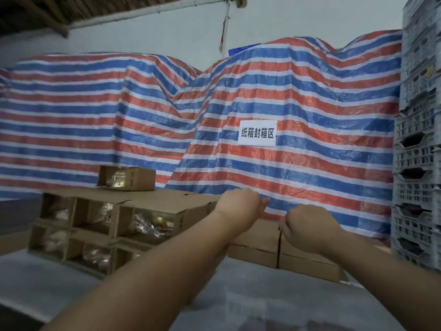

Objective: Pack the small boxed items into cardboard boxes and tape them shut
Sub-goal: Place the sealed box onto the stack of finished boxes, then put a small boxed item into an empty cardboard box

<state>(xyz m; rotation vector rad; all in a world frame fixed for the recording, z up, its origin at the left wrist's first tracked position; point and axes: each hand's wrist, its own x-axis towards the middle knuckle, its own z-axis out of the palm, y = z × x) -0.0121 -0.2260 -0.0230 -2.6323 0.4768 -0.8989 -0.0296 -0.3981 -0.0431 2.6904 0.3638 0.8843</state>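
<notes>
I am reaching both arms forward, my left hand and right hand curled over the far brown boxes; whether they are gripping anything, I cannot tell. The boxes are lying flat, side by side, on a grey table before a striped tarp. Windowed small boxes are sitting stacked to the left.

- Woven plastic tarpaulin: red, blue and white horizontal stripes.
- Small windowed cardboard boxes: plain brown, with black print.
- Paper sign: white with black characters.
- Stacked plastic lattice crates: pale grey.
- Desk: grey.
</notes>
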